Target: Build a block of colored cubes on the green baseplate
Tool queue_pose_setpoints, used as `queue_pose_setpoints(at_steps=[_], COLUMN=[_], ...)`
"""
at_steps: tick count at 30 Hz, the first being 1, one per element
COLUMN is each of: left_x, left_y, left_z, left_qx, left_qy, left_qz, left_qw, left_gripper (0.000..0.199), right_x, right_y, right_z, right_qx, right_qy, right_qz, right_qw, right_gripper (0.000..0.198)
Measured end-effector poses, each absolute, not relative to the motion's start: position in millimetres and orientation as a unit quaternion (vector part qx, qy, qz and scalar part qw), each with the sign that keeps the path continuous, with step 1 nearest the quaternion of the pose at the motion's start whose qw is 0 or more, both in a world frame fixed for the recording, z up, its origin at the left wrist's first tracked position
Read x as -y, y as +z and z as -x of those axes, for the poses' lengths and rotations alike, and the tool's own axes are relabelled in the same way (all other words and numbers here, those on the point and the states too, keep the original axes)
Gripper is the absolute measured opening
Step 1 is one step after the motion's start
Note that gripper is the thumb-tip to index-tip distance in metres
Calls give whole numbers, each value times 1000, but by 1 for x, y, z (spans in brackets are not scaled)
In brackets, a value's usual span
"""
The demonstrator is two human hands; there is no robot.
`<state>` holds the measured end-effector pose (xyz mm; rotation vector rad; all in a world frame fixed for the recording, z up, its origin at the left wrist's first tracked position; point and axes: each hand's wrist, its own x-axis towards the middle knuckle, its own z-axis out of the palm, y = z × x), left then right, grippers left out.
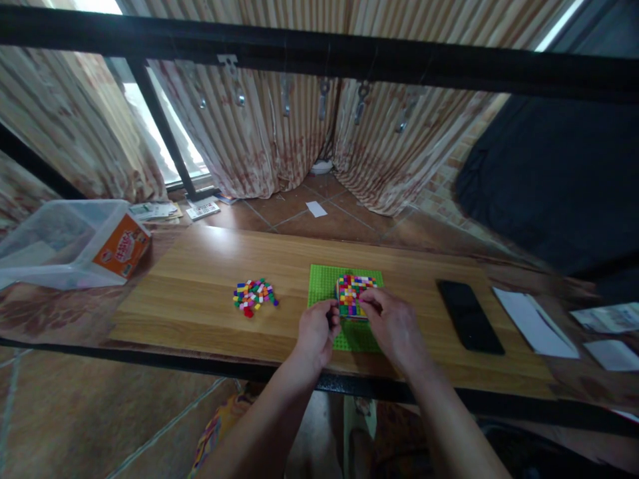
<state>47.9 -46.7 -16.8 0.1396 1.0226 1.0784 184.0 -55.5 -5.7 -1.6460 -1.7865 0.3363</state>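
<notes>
A block of many-coloured toy bricks stands on a green studded baseplate. My left hand is at its front left corner, fingers curled inward; whether they hold anything is hidden. Over the right part of the brick block, my right hand has thumb and forefinger pressed together at the top bricks. Anything between those fingertips is too small to make out. To the left on the table lies a loose pile of small coloured bricks.
A wooden tabletop carries all this. A black phone and white paper lie to the right. At far left sits a clear plastic bin with an orange label. A dark metal bar with hanging clips crosses above the table.
</notes>
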Motion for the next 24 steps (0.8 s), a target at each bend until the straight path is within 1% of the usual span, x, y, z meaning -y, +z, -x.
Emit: queue_pose_setpoints(at_steps=[4, 10, 18, 21, 24], left_x=[48, 52, 53, 53, 52], left_y=[-17, -17, -13, -12, -11], left_z=[-48, -51, -51, -51, -51], left_qx=[-464, -459, -461, -463, -462], left_qy=[489, 482, 478, 477, 482], left_qz=[-66, -71, -64, -55, -49], left_qw=[736, 743, 745, 745, 743], left_gripper=[9, 9, 8, 8, 8], right_x=[56, 54, 58, 56, 53], right_y=[-6, -8, -5, -5, -10], right_z=[-182, -174, -186, -194, -197], right_qx=[687, 657, 637, 615, 597], right_qy=[119, 108, 137, 117, 92], right_qz=[642, 666, 654, 668, 690], right_qw=[319, 338, 385, 402, 399], right_gripper=[22, 25, 29, 33, 37])
